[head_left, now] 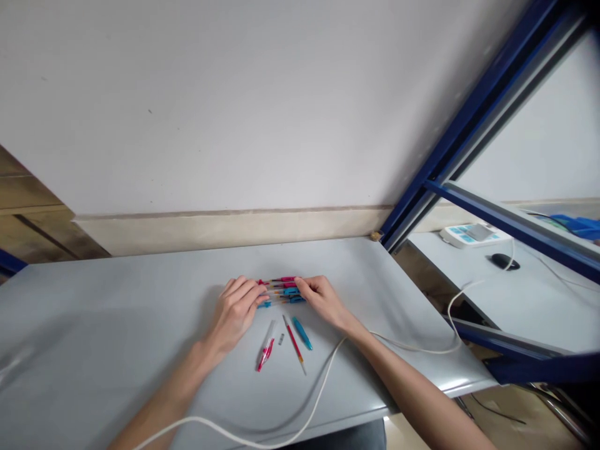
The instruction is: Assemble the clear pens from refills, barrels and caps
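Grey, smooth tabletop (117, 312) carries a row of pens (287, 292), laid side by side, running roughly along the back edge and lying closer to the right edge than to the left. The pens with pink-red parts are on the side toward the back edge, and those with blue parts are on the side toward the front edge; pale, see-through lengths show between the hands.

The left hand (239, 308) is at the left ends of the pens, its fingers bent and held close together over them. The right hand (323, 301) is at the right ends, thumb reaching forward against the pens and the other fingers mostly hidden behind it. Both hands touch the row, but the fingertips are small and partly covered, so I cannot tell how firmly either one pinches.

Between the row and the front edge lie four loose pieces, apart from one another: a clear and pink pen piece (265, 353), a tiny grey part (281, 339), a slim red refill (293, 337) with an orange-yellow section, and a blue pen barrel (302, 334). All four are slanted.

A white cable (323, 384) loops up from the front edge, passes by the right wrist and crosses the right edge. Past that edge, beyond a blue metal frame (417, 181), a second table (539, 312) holds a white device (475, 235) and a black mouse (505, 261).
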Available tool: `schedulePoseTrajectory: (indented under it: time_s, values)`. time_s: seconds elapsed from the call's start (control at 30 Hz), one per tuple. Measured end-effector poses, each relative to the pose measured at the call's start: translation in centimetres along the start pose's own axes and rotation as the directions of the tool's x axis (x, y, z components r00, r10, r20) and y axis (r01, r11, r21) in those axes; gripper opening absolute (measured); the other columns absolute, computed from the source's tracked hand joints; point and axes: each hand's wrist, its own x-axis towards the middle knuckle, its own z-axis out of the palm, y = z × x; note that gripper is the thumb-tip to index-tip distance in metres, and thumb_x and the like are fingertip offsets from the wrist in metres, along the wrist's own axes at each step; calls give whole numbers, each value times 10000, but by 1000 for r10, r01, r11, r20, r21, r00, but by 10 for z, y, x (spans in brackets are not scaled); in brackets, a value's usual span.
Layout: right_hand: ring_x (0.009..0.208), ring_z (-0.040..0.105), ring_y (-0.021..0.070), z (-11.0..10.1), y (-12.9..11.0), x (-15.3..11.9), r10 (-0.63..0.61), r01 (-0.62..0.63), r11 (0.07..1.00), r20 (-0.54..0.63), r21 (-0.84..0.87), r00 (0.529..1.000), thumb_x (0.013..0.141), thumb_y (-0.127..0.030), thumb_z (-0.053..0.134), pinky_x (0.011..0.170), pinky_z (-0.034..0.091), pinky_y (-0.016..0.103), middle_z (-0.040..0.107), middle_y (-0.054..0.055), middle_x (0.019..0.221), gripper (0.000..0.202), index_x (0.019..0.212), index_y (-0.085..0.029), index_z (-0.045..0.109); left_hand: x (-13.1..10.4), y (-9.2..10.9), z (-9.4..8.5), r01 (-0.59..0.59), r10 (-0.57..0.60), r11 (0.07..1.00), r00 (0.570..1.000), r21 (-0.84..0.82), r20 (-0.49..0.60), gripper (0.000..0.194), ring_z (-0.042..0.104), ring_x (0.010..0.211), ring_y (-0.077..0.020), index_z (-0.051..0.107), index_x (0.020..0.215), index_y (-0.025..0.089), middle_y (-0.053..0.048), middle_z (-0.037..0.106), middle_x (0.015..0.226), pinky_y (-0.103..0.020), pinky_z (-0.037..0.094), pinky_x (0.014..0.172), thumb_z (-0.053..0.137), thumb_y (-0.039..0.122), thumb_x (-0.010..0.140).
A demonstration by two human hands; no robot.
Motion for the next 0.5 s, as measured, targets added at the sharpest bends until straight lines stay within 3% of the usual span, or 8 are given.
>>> schedulePoseTrajectory:
  time_s: [0.13,0.3,0.5]
  values:
    - [610,313,107,-9,-7,0,-18,18,1000,17,15,1000,1022,-512,414,568,268,245,369,-35,649,477,689,-172,455,1,4,0,-20,20,1000,999,13,38,109,567,848,-189,628,1069,187,-36,681,919,-343,424,775,550,174,993]
    - [691,445,124,-25,-9,2,-80,89,992,100,-91,992,1014,-449,500,633,343,235,515,-10,761,384,779,-160,593,0,6,3,-45,43,999,987,10,152,112,569,887,-204,631,1037,183,-48,660,918,-348,432,778,526,202,1004]
    - [906,552,169,-38,-3,6,-216,252,949,194,-191,957,893,-283,717,848,432,286,569,44,1004,121,845,-177,684,-2,-1,6,-49,51,999,973,-12,225,129,561,943,-203,655,1048,190,-47,655,939,-350,443,810,540,207,993]
